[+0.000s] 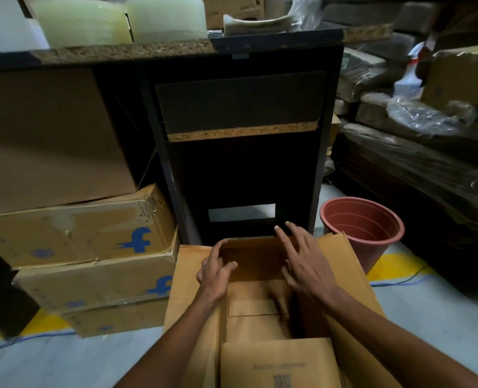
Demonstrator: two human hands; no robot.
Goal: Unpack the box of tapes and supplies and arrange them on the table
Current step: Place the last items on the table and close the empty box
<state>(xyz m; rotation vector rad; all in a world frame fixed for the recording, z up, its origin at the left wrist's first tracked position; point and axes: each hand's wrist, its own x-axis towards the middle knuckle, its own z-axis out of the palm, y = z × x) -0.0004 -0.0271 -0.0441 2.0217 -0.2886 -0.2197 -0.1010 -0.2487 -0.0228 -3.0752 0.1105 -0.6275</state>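
An open brown cardboard box [344, 281] stands on the floor in front of me, its flaps spread outward. Inside I see only its cardboard bottom flaps. My left hand [215, 268] hovers over the box's far left corner with relaxed, slightly bent fingers and holds nothing. My right hand [302, 259] reaches over the far right side with straight spread fingers, also holding nothing. Several large pale rolls of tape [165, 19] stand on the dark table top [274, 40] above.
Stacked cardboard boxes [72, 236] with blue logos sit at the left under the table. A terracotta plastic pot [363, 228] stands right of the box. Wrapped bundles [417, 169] pile up at the right. Yellow floor tape and a blue cable cross the grey floor.
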